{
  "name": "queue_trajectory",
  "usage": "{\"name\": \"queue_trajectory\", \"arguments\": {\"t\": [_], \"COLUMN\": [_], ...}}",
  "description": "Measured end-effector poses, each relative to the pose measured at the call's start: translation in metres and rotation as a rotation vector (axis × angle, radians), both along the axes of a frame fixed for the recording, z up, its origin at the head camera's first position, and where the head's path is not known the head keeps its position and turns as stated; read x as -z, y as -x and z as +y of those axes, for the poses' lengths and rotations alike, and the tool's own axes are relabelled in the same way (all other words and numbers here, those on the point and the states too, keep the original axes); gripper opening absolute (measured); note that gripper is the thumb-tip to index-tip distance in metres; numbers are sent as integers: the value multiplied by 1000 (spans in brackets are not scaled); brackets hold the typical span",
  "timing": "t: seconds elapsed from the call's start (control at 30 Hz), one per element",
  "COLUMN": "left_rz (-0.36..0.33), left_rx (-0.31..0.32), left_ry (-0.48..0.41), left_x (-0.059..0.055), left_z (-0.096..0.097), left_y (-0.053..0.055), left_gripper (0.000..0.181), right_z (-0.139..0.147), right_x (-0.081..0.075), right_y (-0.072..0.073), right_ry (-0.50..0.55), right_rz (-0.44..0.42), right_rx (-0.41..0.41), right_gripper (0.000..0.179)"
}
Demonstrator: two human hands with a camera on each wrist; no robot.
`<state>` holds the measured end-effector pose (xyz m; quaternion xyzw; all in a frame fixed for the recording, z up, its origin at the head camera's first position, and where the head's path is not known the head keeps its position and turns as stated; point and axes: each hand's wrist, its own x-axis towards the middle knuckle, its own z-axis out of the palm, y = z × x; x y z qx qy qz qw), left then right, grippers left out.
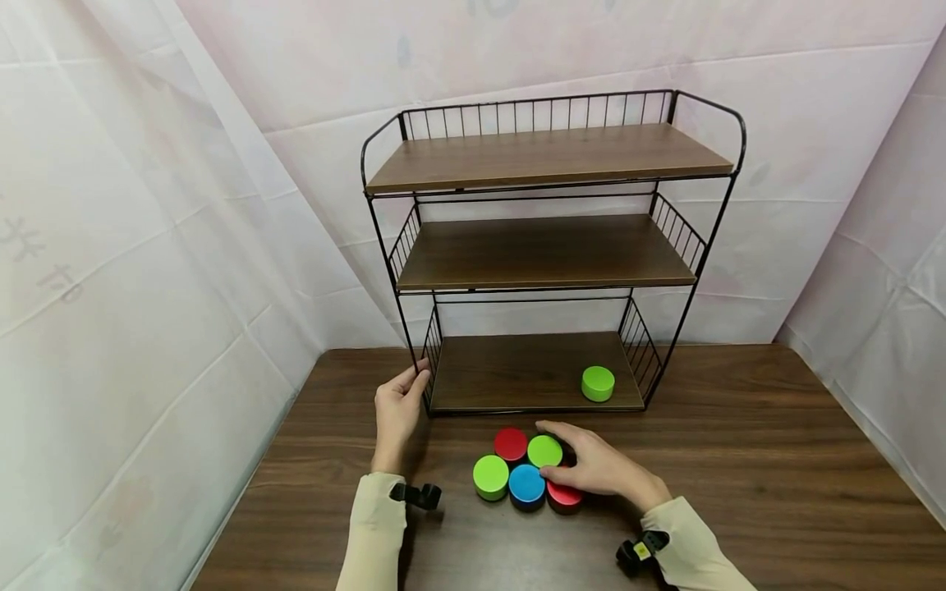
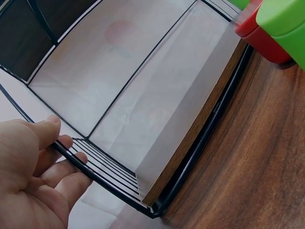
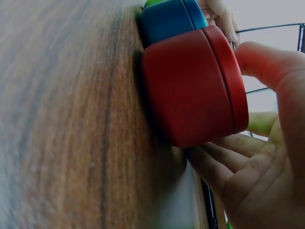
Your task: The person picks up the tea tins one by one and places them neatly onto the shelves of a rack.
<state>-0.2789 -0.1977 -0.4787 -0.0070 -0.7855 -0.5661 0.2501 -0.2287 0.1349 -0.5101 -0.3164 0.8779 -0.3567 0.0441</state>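
Thumb and fingers of my left hand [image 1: 399, 402] pinch the black wire frame at the lower left of a three-tier shelf rack [image 1: 547, 254]; the left wrist view shows the grip on the rod. My right hand [image 1: 602, 464] curls thumb and fingers round a green round tin [image 1: 544, 451] in a cluster in front of the rack. Around it stand a dark red tin [image 1: 511, 444], another green tin [image 1: 491, 477], a blue tin [image 1: 527, 486] and a red tin [image 1: 565, 497], partly under the hand. In the right wrist view the red tin [image 3: 190, 90] hides most of the gripped one.
One more green tin [image 1: 598, 383] stands on the right of the rack's bottom shelf [image 1: 517, 373]. The rack sits on a brown wooden table [image 1: 754, 460], with white cloth [image 1: 185, 246] hanging behind and at both sides.
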Motion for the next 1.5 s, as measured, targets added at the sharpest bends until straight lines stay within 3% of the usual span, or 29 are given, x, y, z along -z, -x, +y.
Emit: {"name": "queue_trajectory", "arguments": {"t": [0.17, 0.5, 1.23, 1.5], "left_rz": [-25, -42, -41, -43], "left_rx": [11, 17, 32, 14], "left_ry": [-12, 17, 9, 23], "left_x": [-16, 11, 8, 10], "left_z": [4, -8, -8, -9], "left_y": [-11, 7, 5, 5], "left_gripper": [25, 27, 26, 26], "right_z": [-2, -4, -3, -2], "right_x": [0, -2, -5, -7], "right_y": [1, 1, 5, 9], "right_ry": [-2, 1, 31, 17], "right_rz": [0, -58, -87, -60], "right_rx": [-14, -14, -36, -56], "right_gripper": [65, 58, 55, 54]}}
